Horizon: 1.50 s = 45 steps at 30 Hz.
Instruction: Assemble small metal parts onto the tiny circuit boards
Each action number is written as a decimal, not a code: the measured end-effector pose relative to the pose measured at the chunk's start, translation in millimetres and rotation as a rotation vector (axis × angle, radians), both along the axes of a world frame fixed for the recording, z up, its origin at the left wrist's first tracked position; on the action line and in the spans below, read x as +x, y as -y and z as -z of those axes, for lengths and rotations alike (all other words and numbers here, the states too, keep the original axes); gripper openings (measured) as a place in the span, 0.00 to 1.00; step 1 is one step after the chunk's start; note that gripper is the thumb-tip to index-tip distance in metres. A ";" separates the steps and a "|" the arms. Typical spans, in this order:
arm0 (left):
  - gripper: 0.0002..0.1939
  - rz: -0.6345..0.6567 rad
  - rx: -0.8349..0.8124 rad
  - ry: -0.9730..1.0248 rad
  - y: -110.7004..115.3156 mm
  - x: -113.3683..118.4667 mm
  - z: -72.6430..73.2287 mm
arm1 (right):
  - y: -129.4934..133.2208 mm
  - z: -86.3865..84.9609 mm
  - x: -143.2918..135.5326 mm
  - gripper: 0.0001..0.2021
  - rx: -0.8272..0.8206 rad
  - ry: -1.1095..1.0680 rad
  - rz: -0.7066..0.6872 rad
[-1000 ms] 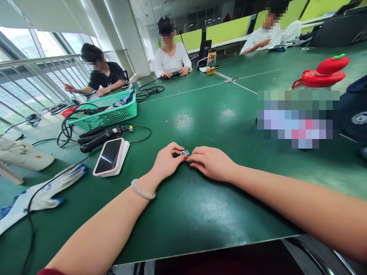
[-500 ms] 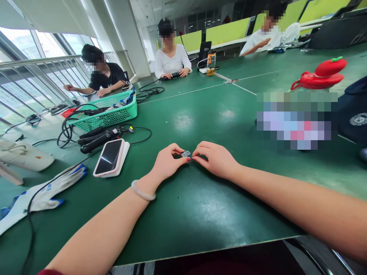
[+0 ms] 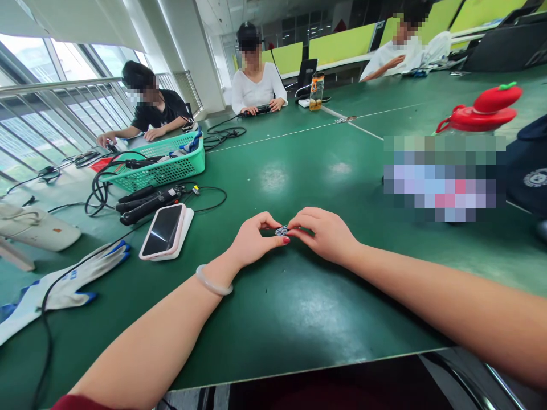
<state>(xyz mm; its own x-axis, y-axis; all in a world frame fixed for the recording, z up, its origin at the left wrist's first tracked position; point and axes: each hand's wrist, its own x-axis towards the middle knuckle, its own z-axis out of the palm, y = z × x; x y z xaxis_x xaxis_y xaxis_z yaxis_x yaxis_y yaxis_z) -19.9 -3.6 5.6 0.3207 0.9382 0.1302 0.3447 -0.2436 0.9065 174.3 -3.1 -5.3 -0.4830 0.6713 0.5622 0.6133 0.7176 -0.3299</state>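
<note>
The change I pick up over my head feed is at the right hand (image 3: 329,236): half a second ago its fingertips stood slightly apart from the small patterned piece (image 3: 282,230), and now they come up against its right end. The piece itself has shifted a little to the right and lies flatter in view than it did then. I have it just above the green surface (image 3: 299,313), between the two hands, well out in front of the near edge. My left hand (image 3: 253,239) has its grip nearly closed, thumb below and index finger above, with the piece caught between them. The right grip is narrow too, thumb and index almost meeting, but at this size I cannot tell whether it pinches the piece or only touches it. For the handling, I judge this means both hands now bear on the piece, so the left need not steady it alone. Off to my left, the phone (image 3: 164,230) and the white glove (image 3: 81,279) lie where they did, clear of both hands. Farther back, beyond the green basket (image 3: 166,165), a co-worker's hand (image 3: 106,138) has dropped toward the cables.
</note>
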 end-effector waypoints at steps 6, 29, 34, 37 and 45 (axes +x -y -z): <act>0.18 -0.003 -0.193 0.238 -1.2 1.4 -0.7 | -1.5 -1.2 1.6 0.12 0.009 -0.025 0.034; 0.15 -0.023 -0.174 0.116 -4.6 -1.3 6.8 | -14.5 2.5 0.4 0.08 -0.386 0.189 0.123; 0.15 -0.013 -0.174 0.067 -3.8 -0.4 5.5 | -18.6 4.6 -0.6 0.08 -0.361 0.189 0.144; 0.15 -0.016 -0.168 0.056 -3.5 0.2 4.6 | -20.0 5.8 -0.9 0.08 -0.343 0.182 0.144; 0.15 -0.013 -0.156 0.075 -3.6 0.1 6.0 | -13.9 3.6 -0.1 0.09 -0.293 0.208 0.082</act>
